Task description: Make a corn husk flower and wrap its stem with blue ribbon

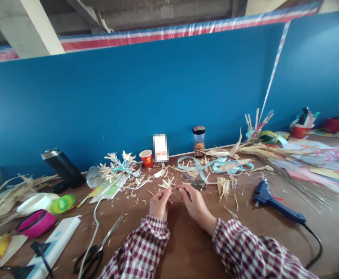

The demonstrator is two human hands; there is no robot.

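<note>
My left hand [159, 204] is closed in a pinch around the base of a small pale husk flower [166, 183], whose pointed petals stick up above the fingertips. Close by on the right, my right hand [197, 205] has its thumb and forefinger pressed together. A thin reddish line [175, 188] runs between the two sets of fingertips; its kind is too small to make out. Behind the hands lie dark-handled scissors [197, 181] and a loop of light blue ribbon [195, 164]. Husk scraps surround them.
Black-handled scissors [98, 246] and a white power strip [54, 248] lie at left. A bunch of husk flowers [119, 164], a red paper cup [146, 158] and a lidded jar [198, 142] stand along the blue partition [128, 97]. At right rests a blue glue gun [276, 203] with its cord.
</note>
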